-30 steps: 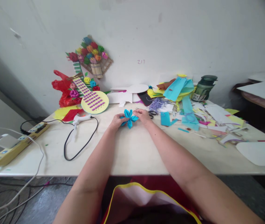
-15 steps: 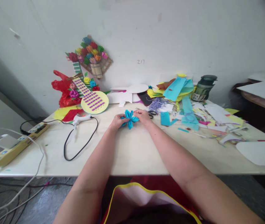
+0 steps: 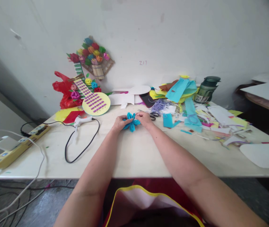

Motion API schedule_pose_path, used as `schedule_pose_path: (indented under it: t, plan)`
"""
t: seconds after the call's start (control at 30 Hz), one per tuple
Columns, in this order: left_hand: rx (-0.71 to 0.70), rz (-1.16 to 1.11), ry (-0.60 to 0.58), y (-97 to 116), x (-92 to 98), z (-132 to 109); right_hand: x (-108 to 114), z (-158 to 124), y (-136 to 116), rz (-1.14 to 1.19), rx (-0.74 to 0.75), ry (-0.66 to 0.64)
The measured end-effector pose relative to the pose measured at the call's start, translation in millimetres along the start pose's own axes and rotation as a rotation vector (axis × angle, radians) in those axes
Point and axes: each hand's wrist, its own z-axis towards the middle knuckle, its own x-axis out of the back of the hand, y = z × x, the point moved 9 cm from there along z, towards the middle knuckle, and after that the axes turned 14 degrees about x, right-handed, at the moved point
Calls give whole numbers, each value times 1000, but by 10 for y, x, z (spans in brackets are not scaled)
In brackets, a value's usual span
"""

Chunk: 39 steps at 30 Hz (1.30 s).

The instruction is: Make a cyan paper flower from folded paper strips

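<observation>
A blue paper flower (image 3: 131,125) with several spread petals is held just above the middle of the table. My left hand (image 3: 120,123) grips it from the left, thumb lying over a petal. On the flower's right side, my right hand (image 3: 144,118) is closed in a pinch at a petal's edge; whether it grips the petal or something finer is too small to tell. Black-handled scissors (image 3: 153,116) lie just beyond my right hand, their blades partly hidden behind it.
To the left lie a white glue gun (image 3: 83,120) with its looping black cord and a yellow power strip (image 3: 18,146). A banjo-shaped paper craft (image 3: 96,104) leans at the back. Paper scraps (image 3: 217,115) and a dark green bottle (image 3: 207,90) occupy the right side.
The flower has tilted slightly in my hands, its upper petals now a little lower. My right hand's fingers have shifted slightly at its right edge.
</observation>
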Motion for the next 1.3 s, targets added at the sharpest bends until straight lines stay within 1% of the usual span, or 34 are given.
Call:
schedule_pose_path:
  t: [0.1,0.2,0.5,0.63,0.73,0.97,1.1,1.3]
  plan:
    - [-102,15,41,72,19,-4,-22,4,-20,-76,41,-14]
    - [-138,-58,28,97,15,-10,-27,0,-46,-132,63,-12]
    - [-118,-63,95,120,62,-52,-40,-17,-77,-239,93,-22]
    - [-120,-36,137,127,79,-70,-35,-29,-98,-316,69,-25]
    - [-120,-11,146,120,75,-64,-14,-36,-150,-358,68,-14]
    - [-135,43,189,109,96,-34,-12,-44,-272,-394,157,8]
    - [-128,62,241,130,133,-55,-28,-45,-280,-367,193,20]
    - [-99,74,285,137,183,-64,-61,-57,-344,-325,264,3]
